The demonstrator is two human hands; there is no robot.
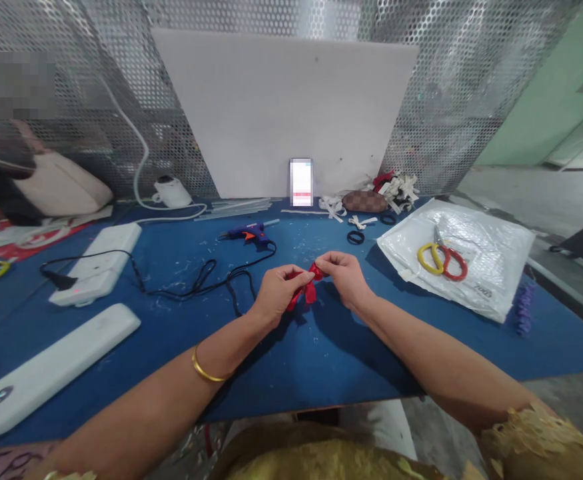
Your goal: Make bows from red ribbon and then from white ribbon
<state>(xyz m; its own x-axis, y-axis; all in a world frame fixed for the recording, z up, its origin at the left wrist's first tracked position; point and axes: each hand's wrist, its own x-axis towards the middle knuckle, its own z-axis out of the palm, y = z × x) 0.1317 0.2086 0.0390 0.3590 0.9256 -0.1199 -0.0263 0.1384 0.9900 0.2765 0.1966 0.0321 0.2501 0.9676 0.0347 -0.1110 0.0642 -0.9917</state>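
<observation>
A red ribbon bow (310, 292) is held between both hands above the middle of the blue table (291, 373). My left hand (277, 293) pinches its left side, and two ribbon tails hang below the fingers. At the upper right of the bow, my right hand (344, 273) grips the bunched loops between thumb and forefinger. The fingertips partly cover the bow's centre. A gold bangle (202, 368) circles the left wrist. Beyond the hands lies a blue glue gun (251, 233), its black cord (211, 283) running left.
White power strips (96, 263) lie at the left. Scissors with yellow and red handles (454, 265) rest on a white plastic mailer (476, 233) at the right. Black hair ties (356, 237), white ribbon bows (362, 222) and a propped phone (301, 183) are at the back, before a white board (291, 107).
</observation>
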